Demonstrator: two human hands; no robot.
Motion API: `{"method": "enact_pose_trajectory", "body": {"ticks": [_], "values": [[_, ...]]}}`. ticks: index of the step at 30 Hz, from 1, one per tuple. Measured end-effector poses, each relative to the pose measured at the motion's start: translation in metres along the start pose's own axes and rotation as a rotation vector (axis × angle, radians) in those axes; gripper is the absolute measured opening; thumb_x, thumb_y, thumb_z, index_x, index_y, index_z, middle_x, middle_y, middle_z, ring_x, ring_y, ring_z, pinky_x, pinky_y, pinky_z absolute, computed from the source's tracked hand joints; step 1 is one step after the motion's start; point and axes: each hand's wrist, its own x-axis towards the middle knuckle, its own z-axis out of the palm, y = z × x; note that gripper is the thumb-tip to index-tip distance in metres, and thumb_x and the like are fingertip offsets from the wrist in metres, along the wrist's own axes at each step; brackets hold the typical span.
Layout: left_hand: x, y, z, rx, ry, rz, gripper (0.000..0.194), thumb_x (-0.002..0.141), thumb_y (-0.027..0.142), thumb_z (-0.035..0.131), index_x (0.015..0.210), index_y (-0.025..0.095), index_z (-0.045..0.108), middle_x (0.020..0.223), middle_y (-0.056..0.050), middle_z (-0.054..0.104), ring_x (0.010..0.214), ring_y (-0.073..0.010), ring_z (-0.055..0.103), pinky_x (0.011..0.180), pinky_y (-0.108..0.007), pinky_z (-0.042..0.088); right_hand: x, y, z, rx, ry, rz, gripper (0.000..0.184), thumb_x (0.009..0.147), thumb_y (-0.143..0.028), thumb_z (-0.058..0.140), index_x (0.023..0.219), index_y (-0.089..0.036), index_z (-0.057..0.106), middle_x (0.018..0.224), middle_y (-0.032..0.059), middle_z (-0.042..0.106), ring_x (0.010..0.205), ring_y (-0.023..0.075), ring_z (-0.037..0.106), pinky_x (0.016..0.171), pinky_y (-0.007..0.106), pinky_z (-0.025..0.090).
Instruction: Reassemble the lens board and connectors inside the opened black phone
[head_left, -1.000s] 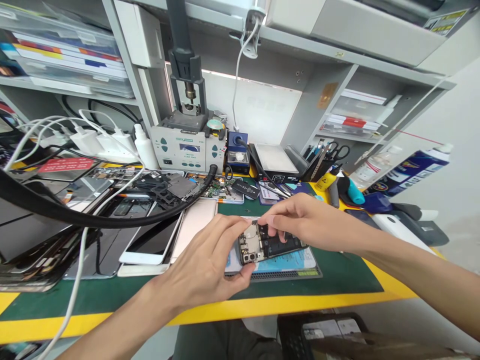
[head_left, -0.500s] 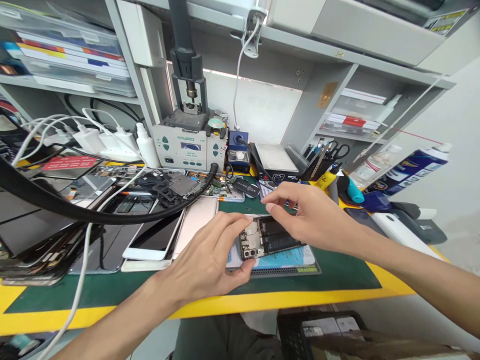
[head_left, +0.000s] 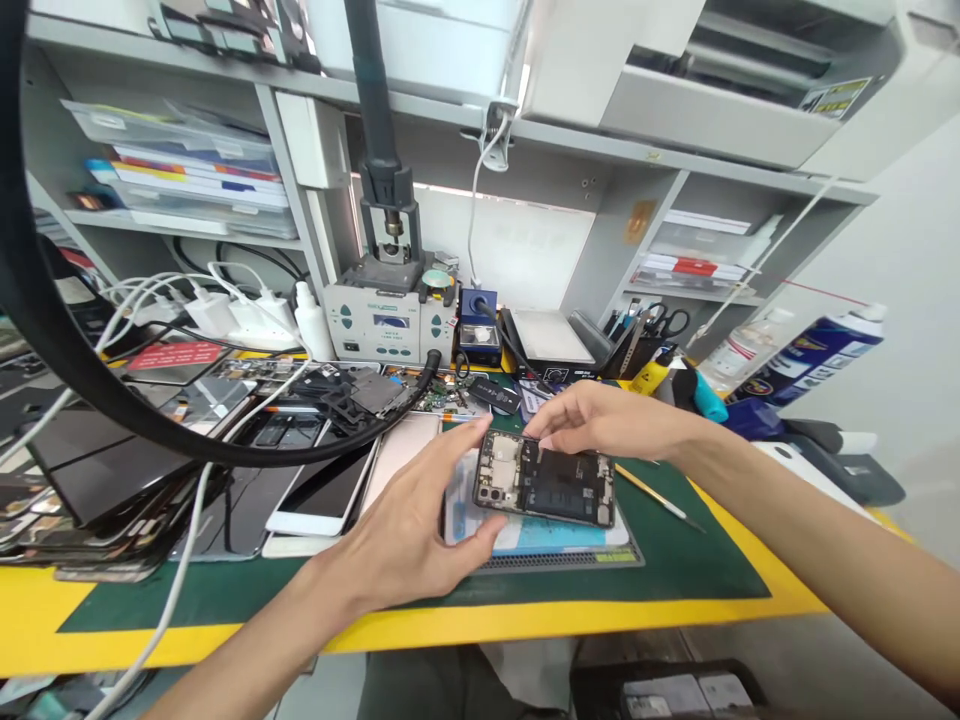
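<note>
An opened smartphone (head_left: 568,482), its battery and circuit board bare, lies slightly tilted over a white and blue pad. My left hand (head_left: 420,500) spans its left end, thumb near the lower edge and fingers by the upper corner, holding it there. My right hand (head_left: 600,425) comes in from the right, thumb and forefinger drawn together at the phone's upper edge beside the board. What lies between those fingertips, if anything, is too small to make out.
A thin yellow-handled tool (head_left: 660,495) lies right of the phone on the green mat (head_left: 720,560). Several phones and a white-framed phone (head_left: 307,515) stand left. A thick black hose (head_left: 247,455) loops across the left side. Behind is a grey soldering station (head_left: 390,325).
My right hand has shifted off the phone's middle to its upper edge, uncovering the battery and the yellow-handled tool. My left hand remains at the left end. The view has tilted upward.
</note>
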Motion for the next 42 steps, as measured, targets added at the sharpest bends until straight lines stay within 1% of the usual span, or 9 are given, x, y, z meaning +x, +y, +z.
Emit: {"method": "enact_pose_trajectory", "body": {"ticks": [2, 4, 7, 9, 13, 21, 25, 34, 42], "values": [[0.001, 0.001, -0.002, -0.213, 0.062, -0.154, 0.081, 0.085, 0.017, 0.070, 0.155, 0.022, 0.028, 0.155, -0.018, 0.045, 0.131, -0.0274, 0.055, 0.112, -0.049, 0.046, -0.001, 0.004, 0.007, 0.129, 0.050, 0.005, 0.024, 0.069, -0.020, 0.077, 0.091, -0.012, 0.075, 0.078, 0.0021, 0.073, 0.067, 0.0127, 0.061, 0.060, 0.024, 0.043], [0.005, 0.004, -0.003, -0.502, 0.167, -0.274, 0.069, 0.090, 0.019, 0.066, 0.151, 0.023, 0.035, 0.155, -0.016, 0.046, 0.135, -0.0274, 0.052, 0.113, -0.050, 0.044, -0.001, 0.008, 0.017, 0.273, 0.104, -0.006, 0.026, 0.067, -0.021, 0.078, 0.092, -0.013, 0.071, 0.077, 0.0021, 0.070, 0.061, 0.0113, 0.059, 0.054, 0.023, 0.042], [0.016, 0.011, -0.005, -0.953, 0.200, -0.417, 0.046, 0.093, 0.033, 0.065, 0.136, 0.021, 0.056, 0.141, -0.015, 0.061, 0.128, -0.0307, 0.059, 0.107, -0.051, 0.048, -0.002, 0.010, 0.035, 0.496, 0.183, -0.086, 0.032, 0.070, -0.027, 0.080, 0.093, -0.018, 0.061, 0.084, 0.0013, 0.068, 0.072, 0.0138, 0.065, 0.067, 0.028, 0.052], [0.025, 0.017, -0.004, -1.084, 0.166, -0.478, 0.038, 0.094, 0.040, 0.062, 0.124, 0.017, 0.067, 0.129, -0.015, 0.069, 0.119, -0.0338, 0.064, 0.098, -0.052, 0.054, -0.002, 0.010, 0.046, 0.607, 0.216, -0.147, 0.037, 0.068, -0.029, 0.083, 0.093, -0.020, 0.057, 0.085, -0.0004, 0.066, 0.076, 0.0145, 0.065, 0.072, 0.031, 0.055], [0.034, 0.023, 0.001, -1.038, 0.225, -0.567, 0.037, 0.101, 0.042, 0.048, 0.110, 0.016, 0.074, 0.105, -0.012, 0.077, 0.100, -0.0304, 0.070, 0.084, -0.046, 0.057, -0.003, 0.009, 0.061, 0.739, 0.250, -0.230, 0.039, 0.067, -0.027, 0.088, 0.091, -0.020, 0.057, 0.082, -0.0023, 0.062, 0.077, 0.0143, 0.064, 0.072, 0.029, 0.055], [0.025, 0.008, 0.005, -0.813, 0.351, -0.591, 0.028, 0.096, 0.038, 0.062, 0.088, 0.017, 0.078, 0.078, -0.001, 0.067, 0.075, -0.0156, 0.056, 0.066, -0.026, 0.045, 0.001, 0.027, 0.073, 0.810, 0.173, -0.317, 0.035, 0.070, -0.024, 0.088, 0.088, -0.020, 0.059, 0.096, 0.0003, 0.064, 0.077, 0.0141, 0.062, 0.069, 0.029, 0.054], [0.026, 0.009, 0.002, -0.778, 0.309, -0.559, 0.024, 0.095, 0.036, 0.065, 0.090, 0.018, 0.080, 0.076, 0.000, 0.065, 0.076, -0.0149, 0.052, 0.069, -0.025, 0.043, 0.000, 0.031, 0.075, 0.809, 0.136, -0.346, 0.036, 0.070, -0.022, 0.089, 0.087, -0.021, 0.058, 0.102, 0.0005, 0.064, 0.078, 0.0137, 0.061, 0.068, 0.028, 0.053], [0.025, 0.006, -0.002, -0.731, 0.305, -0.528, 0.021, 0.093, 0.033, 0.066, 0.094, 0.019, 0.081, 0.079, -0.003, 0.065, 0.077, -0.0175, 0.054, 0.073, -0.029, 0.043, -0.001, 0.037, 0.076, 0.729, 0.185, -0.385, 0.034, 0.077, -0.027, 0.086, 0.089, -0.022, 0.054, 0.084, -0.0029, 0.062, 0.078, 0.0136, 0.059, 0.068, 0.024, 0.047], [0.024, 0.009, -0.004, -0.649, 0.295, -0.524, 0.024, 0.095, 0.036, 0.063, 0.091, 0.017, 0.078, 0.078, -0.002, 0.062, 0.077, -0.0161, 0.052, 0.071, -0.027, 0.044, -0.003, 0.033, 0.077, 0.663, 0.187, -0.412, 0.034, 0.081, -0.034, 0.084, 0.089, -0.021, 0.053, 0.086, -0.0026, 0.063, 0.078, 0.0126, 0.059, 0.070, 0.025, 0.048]]}}
